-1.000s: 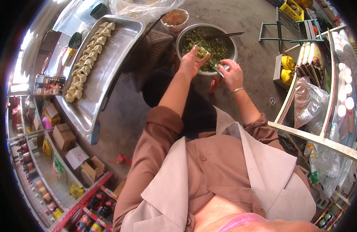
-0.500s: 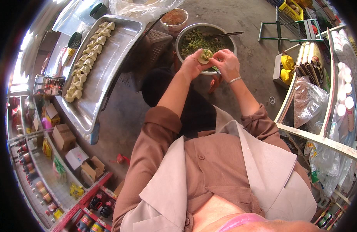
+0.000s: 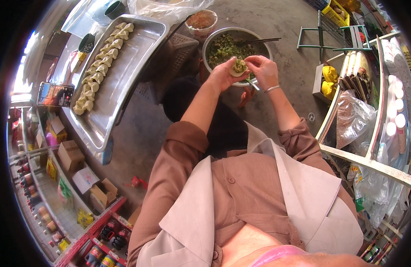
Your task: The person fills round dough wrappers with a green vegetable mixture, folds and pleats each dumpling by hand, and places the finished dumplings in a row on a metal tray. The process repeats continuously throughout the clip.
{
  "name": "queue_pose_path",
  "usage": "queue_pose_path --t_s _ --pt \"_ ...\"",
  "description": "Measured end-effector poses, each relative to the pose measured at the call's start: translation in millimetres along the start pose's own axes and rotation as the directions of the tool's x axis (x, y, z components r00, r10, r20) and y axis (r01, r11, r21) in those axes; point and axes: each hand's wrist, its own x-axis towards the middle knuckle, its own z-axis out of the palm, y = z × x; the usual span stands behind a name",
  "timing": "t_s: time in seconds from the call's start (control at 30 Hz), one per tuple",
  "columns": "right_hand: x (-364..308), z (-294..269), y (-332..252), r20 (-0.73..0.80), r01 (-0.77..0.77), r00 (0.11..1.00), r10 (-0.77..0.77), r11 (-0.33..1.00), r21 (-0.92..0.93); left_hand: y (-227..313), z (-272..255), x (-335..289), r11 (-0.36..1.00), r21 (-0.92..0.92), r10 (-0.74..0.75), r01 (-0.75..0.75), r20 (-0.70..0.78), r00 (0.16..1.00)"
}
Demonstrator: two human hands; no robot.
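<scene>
My left hand (image 3: 222,75) cradles a round dumpling wrapper (image 3: 235,73) with a heap of green-and-yellow filling on it. At the wrapper's right edge, the fingers of my right hand (image 3: 264,71) are pinched together; a bracelet circles that wrist. Both hands are over the near side of a steel bowl (image 3: 268,47) of chopped green filling (image 3: 223,49). Dark chopsticks (image 3: 259,41) rest across its far right rim, and a pale utensil handle (image 3: 253,85) sticks out at the near rim. To the left, folded dumplings (image 3: 97,77) stand in a row along a metal tray (image 3: 125,73).
Beyond the bowl is a tub of reddish food (image 3: 201,21). A perforated stool (image 3: 181,46) is between tray and bowl. Shelves with bottles and cardboard boxes (image 3: 71,155) line the left. A white-framed rack (image 3: 370,162) with bagged goods stands right, near a green folding frame (image 3: 320,42).
My right hand has shifted slightly right and up at the wrapper, uncovering more of the filling and the pale handle below. My left hand has barely moved.
</scene>
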Motion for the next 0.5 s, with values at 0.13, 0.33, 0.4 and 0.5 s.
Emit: queue_pose_path --t_s 0.13,0.33,0.4,0.5 --pt "-4.0 5.5 -3.5 0.047 0.099 0.995 -0.093 0.984 -0.149 -0.8 -5.1 2.5 1.0 0.025 0.002 -0.002 0.001 1.0" --pt "-3.4 11.5 -7.9 0.068 0.268 0.963 -0.26 0.932 -0.242 -1.4 -7.6 3.1 1.0 0.0 0.004 -0.004 0.011 1.0" --pt "-2.1 10.9 -9.5 0.09 0.268 0.963 -0.253 0.926 -0.264 -0.9 -6.4 2.5 1.0 0.006 0.005 -0.005 0.003 1.0" --pt "-3.0 6.6 -12.2 0.012 0.13 0.991 -0.13 0.979 -0.159 -0.7 -2.7 1.0 1.0 -0.003 0.016 -0.016 -0.038 0.999"
